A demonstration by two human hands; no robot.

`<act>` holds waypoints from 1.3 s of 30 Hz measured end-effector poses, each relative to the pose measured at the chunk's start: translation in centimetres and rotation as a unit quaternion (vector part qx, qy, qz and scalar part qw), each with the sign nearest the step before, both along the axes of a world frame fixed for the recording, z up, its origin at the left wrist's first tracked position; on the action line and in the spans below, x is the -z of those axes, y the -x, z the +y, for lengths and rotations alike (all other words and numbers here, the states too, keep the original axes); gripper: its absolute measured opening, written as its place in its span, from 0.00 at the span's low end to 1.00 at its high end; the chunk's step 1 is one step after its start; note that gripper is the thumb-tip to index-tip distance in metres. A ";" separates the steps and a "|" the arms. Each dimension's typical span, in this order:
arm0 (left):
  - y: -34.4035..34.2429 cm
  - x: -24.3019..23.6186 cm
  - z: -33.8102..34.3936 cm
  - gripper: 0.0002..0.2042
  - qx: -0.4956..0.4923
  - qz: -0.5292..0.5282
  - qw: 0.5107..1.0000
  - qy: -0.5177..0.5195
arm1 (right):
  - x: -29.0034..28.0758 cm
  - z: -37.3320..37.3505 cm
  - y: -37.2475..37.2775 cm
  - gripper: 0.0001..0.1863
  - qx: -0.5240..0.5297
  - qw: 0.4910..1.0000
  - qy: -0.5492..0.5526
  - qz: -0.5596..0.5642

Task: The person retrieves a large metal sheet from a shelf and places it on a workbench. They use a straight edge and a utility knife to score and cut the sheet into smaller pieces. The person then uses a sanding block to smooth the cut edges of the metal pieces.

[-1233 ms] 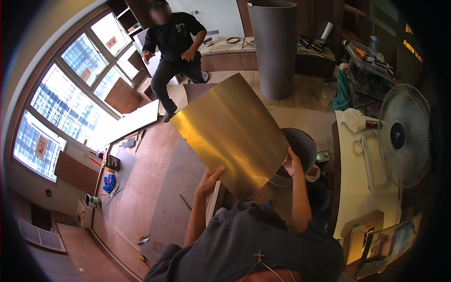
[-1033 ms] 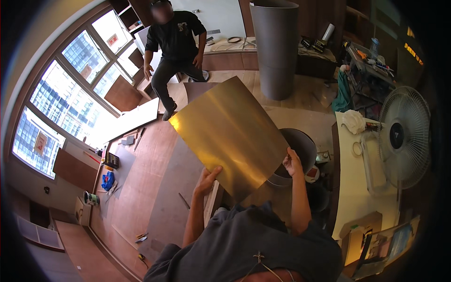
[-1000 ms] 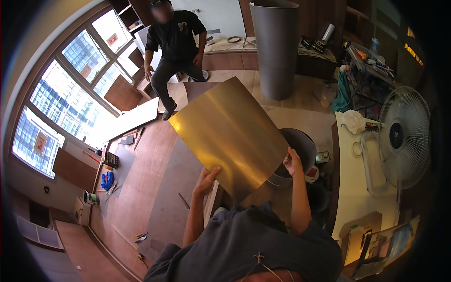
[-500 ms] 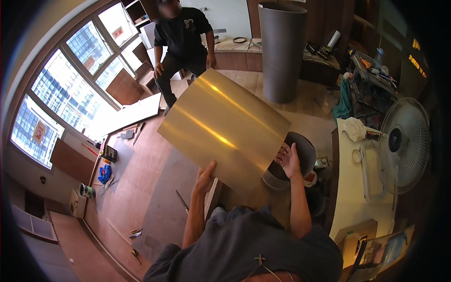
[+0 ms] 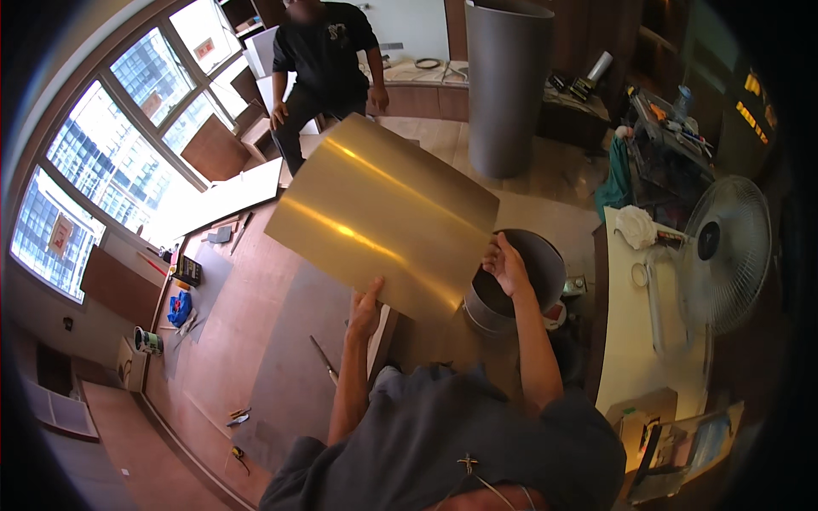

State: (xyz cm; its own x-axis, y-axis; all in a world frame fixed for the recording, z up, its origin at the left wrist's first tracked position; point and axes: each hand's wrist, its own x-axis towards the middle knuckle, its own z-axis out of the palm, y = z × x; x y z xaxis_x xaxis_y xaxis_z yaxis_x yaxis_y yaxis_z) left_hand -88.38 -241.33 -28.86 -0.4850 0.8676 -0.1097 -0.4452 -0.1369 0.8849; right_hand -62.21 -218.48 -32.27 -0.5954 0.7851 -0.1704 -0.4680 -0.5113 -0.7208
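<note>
A curved, shiny gold sheet (image 5: 388,213) is held up in front of me between both hands. My left hand (image 5: 366,311) grips its near edge, thumb on top and the other fingers out of sight beneath. At the right edge, my right hand (image 5: 506,266) holds the sheet with its fingers curled round the border. Behind and below my right hand stands a dark open-topped cylinder (image 5: 550,264), partly covered by the hand and sheet. To the left lies a wooden work surface (image 5: 234,332) bearing a grey sheet (image 5: 294,358) and a long thin tool (image 5: 324,356).
Beyond the sheet stands another person (image 5: 328,60) in dark clothes. A tall grey cylinder (image 5: 507,94) rises behind. On the right are a fan (image 5: 724,247) and a cream-coloured tabletop (image 5: 622,341). A tape measure (image 5: 239,455) and a blue bundle (image 5: 180,308) lie at left.
The gold sheet and both hands have shifted slightly left and away from me. My right hand's fingers have closed further round the sheet's edge. The other person stands a little more upright.
</note>
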 end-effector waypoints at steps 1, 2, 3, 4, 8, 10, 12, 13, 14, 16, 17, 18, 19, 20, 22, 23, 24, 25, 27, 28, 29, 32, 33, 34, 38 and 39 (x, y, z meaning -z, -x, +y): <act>0.2 0.5 -0.2 0.20 -0.020 -0.016 1.000 0.001 | -0.8 -1.1 0.9 0.10 -0.006 1.000 -0.011 -0.015; 0.6 1.0 -0.4 0.19 -0.041 -0.030 0.999 0.002 | -1.2 -2.0 1.8 0.10 -0.012 0.999 -0.022 -0.030; 0.8 1.5 -0.2 0.19 -0.056 -0.047 0.997 -0.001 | -0.5 -2.1 2.3 0.09 -0.021 0.998 -0.045 -0.043; 0.5 0.9 -0.3 0.18 -0.032 -0.071 0.997 -0.015 | 0.4 -1.7 2.4 0.09 -0.029 0.995 -0.070 -0.059; -0.5 0.6 -1.4 0.21 0.022 -0.082 0.996 -0.025 | 0.3 -1.6 4.0 0.09 -0.058 0.993 -0.076 -0.070; -0.7 1.5 -1.7 0.21 0.020 -0.103 0.994 -0.007 | -0.1 -1.6 4.6 0.08 -0.093 0.990 -0.066 -0.087; -0.4 2.2 -2.5 0.22 0.001 -0.127 0.992 -0.019 | 0.4 -1.3 4.7 0.08 -0.019 0.988 -0.076 -0.133; -0.2 2.8 -2.9 0.22 -0.008 -0.141 0.990 -0.024 | 1.0 -1.1 4.3 0.07 0.017 0.984 -0.079 -0.158; 0.2 3.3 -3.2 0.21 -0.016 -0.148 0.989 -0.027 | 1.8 0.5 3.2 0.07 0.098 0.988 -0.063 -0.103; 1.8 4.0 -3.6 0.21 -0.032 -0.155 0.987 -0.035 | 2.9 3.7 -0.1 0.03 0.177 0.975 0.070 0.112; 2.8 3.9 -4.0 0.20 -0.040 -0.154 0.987 -0.038 | 3.0 4.5 -1.6 0.03 0.223 0.962 0.071 0.138; 3.8 3.8 -4.3 0.19 -0.046 -0.154 0.986 -0.041 | 2.7 4.9 -2.9 0.03 0.254 0.955 0.052 0.145; 4.5 3.6 -4.5 0.19 -0.052 -0.157 0.985 -0.045 | 2.5 5.3 -4.2 0.04 0.268 0.951 0.030 0.152; 5.1 3.0 -4.4 0.18 -0.047 -0.157 0.985 -0.049 | 2.0 5.7 -5.4 0.04 0.284 0.946 0.007 0.159; 6.6 2.1 -4.2 0.17 -0.039 -0.156 0.986 -0.055 | 0.6 5.1 -5.5 0.10 0.218 0.971 -0.053 0.086; 7.5 2.2 -4.3 0.17 -0.035 -0.154 0.986 -0.057 | -2.0 3.4 -3.6 0.16 0.129 0.988 -0.083 0.006; 8.4 2.4 -4.5 0.17 -0.028 -0.153 0.986 -0.056 | -4.7 1.2 -1.7 0.22 0.040 0.991 -0.108 -0.073; 9.3 2.4 -4.5 0.18 -0.019 -0.150 0.987 -0.056 | -6.5 -0.3 -0.2 0.28 -0.049 0.979 -0.132 -0.149; 10.5 2.3 -4.3 0.18 -0.018 -0.155 0.986 -0.056 | -7.7 -2.0 1.6 0.33 -0.050 0.965 -0.176 -0.188; 10.9 2.2 -3.9 0.18 -0.015 -0.160 0.985 -0.062 | -8.3 -2.4 2.3 0.36 -0.050 0.955 -0.203 -0.211; 11.4 2.1 -3.9 0.18 -0.009 -0.161 0.985 -0.062 | -8.1 -3.0 3.2 0.36 -0.019 0.957 -0.200 -0.208; 13.1 1.5 -4.2 0.18 -0.002 -0.167 0.984 -0.058 | -5.3 -5.7 6.6 0.34 -0.004 0.956 -0.183 -0.231; 13.1 1.4 -4.1 0.18 -0.007 -0.172 0.983 -0.057 | -3.3 -7.0 7.9 0.33 -0.042 0.952 -0.169 -0.253; 13.3 1.4 -4.1 0.18 -0.016 -0.179 0.982 -0.056 | -1.4 -8.7 9.6 0.33 -0.089 0.953 -0.160 -0.240; 16.0 4.7 -5.8 0.19 -0.019 -0.153 0.988 -0.030 | -1.3 -16.1 17.7 0.32 -0.127 0.985 -0.031 -0.116; 16.3 4.8 -6.0 0.19 -0.019 -0.148 0.989 -0.026 | -1.0 -17.1 19.0 0.30 -0.134 0.985 -0.024 -0.106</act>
